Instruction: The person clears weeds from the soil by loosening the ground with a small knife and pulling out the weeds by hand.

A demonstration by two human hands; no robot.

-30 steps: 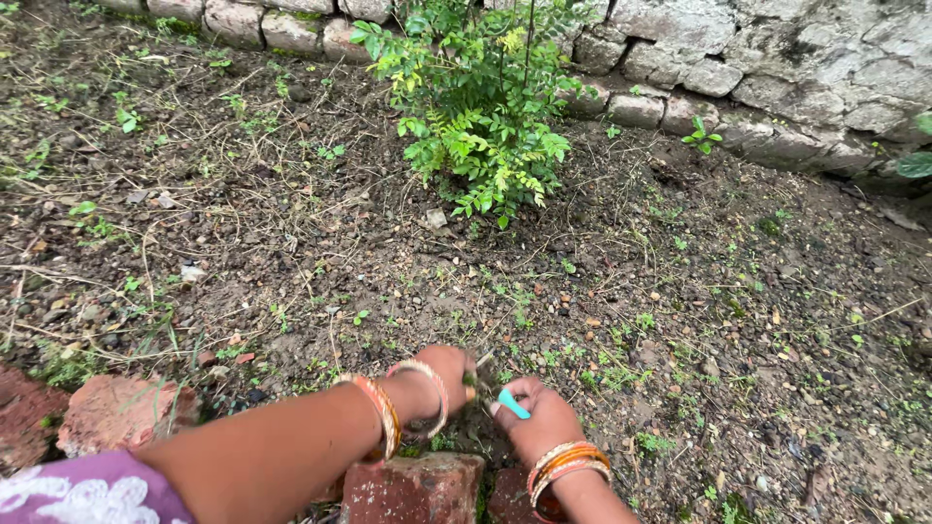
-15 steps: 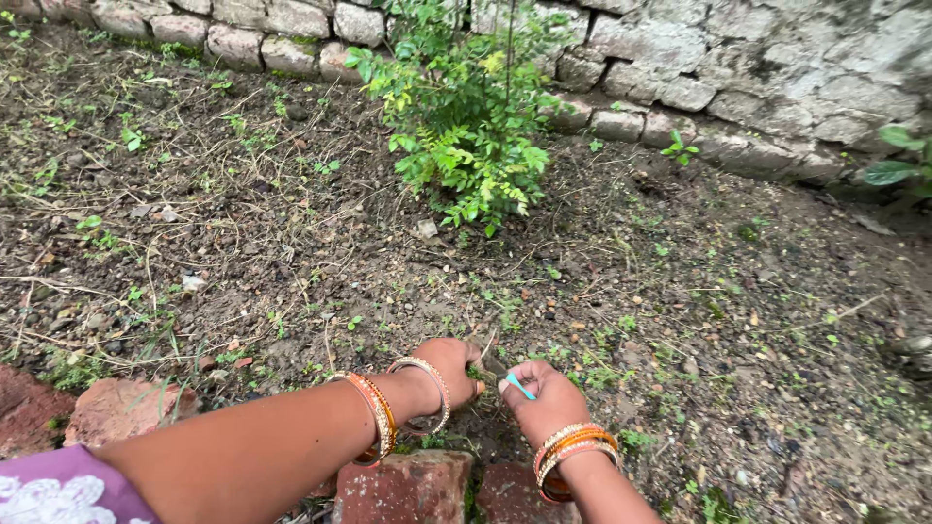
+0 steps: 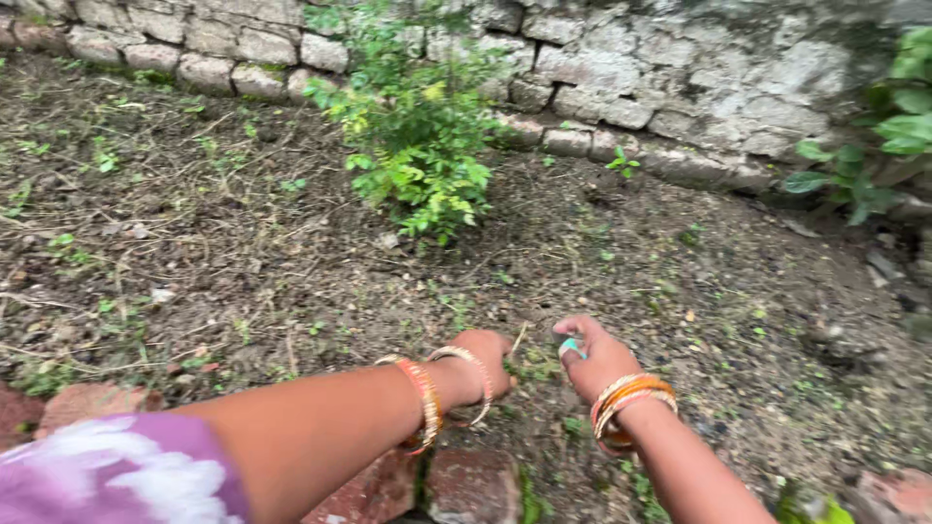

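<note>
My left hand is closed low on the soil around a small tuft of weeds, and a thin dry stalk sticks up beside it. Just to its right, my right hand is closed on a small teal-handled tool; blur hides the tool's working end. The hands are a short gap apart. Gold and orange bangles ring both wrists. A purple and white sleeve covers my left upper arm at the lower left.
A leafy green shrub grows in the soil ahead of the hands. A rough stone wall runs along the back. Red bricks edge the bed beneath my arms. Broad-leaved plants stand at the right.
The view has swung right and blurred. Both hands have shifted right and further from me, and the gap between them has widened. The right hand still grips the teal-handled tool.
</note>
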